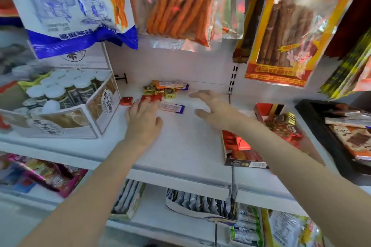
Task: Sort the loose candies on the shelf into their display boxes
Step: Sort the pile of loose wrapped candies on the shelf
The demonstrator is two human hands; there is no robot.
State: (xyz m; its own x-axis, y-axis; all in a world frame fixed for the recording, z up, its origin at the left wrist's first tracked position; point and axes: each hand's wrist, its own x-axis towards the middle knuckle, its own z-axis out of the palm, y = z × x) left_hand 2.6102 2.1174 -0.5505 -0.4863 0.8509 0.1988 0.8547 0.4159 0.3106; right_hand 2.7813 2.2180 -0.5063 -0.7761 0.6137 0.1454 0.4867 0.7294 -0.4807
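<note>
The loose candies sit far back on the white shelf [180, 136]. There are gold square candies [169, 92] in a small bunch, with an orange candy bar [170, 84] lying just behind them. Red square candies [151, 98] lie just in front of the gold ones, and one more red candy [126, 100] lies alone a bit to the left. A white and blue candy bar [172, 108] lies nearer, to the right of the red ones.

The left hand [143, 118] lies flat on the shelf with straight fingers. Its fingertips touch the red square candies. It is not gripping anything. The right hand [215, 108] is spread wide with loose fingers, near the blue bar, and holds nothing. I cannot tell if it touches the shelf.

On the right stands a display box [246, 163] with red candies inside. Behind it is another box with gold and red candies [285, 122]. A black tray of chocolate bars [313, 126] is at the far right. On the left is a big box of white-lidded jars [60, 94]. Snack bags [180, 2] hang above.
</note>
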